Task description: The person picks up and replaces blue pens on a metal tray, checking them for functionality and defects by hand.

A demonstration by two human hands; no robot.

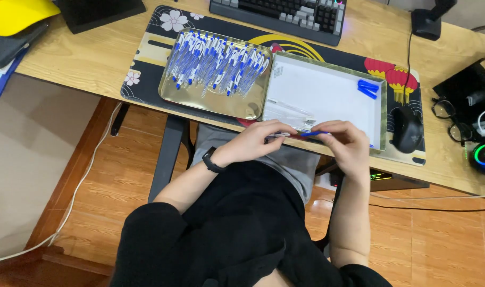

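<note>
Hands meet at the near edge of the tabletop [93, 58], in front of the white tray [327, 93]. The left hand [256, 141] and the right hand [346, 143] each have the grip closed on one end of a blue pen [306, 134]; the fingers hide most of it, so its parts are hard to make out. The gold tray [210, 106] full of pens lies just beside, to the left. Two blue caps [368, 89] lie in the white tray's far corner. Bare white room remains between the caps and the hands.

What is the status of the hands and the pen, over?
Left hand and right hand both grip thin blue-and-clear plastic pen. Held over white-lined tray. Nothing blocking.
</note>
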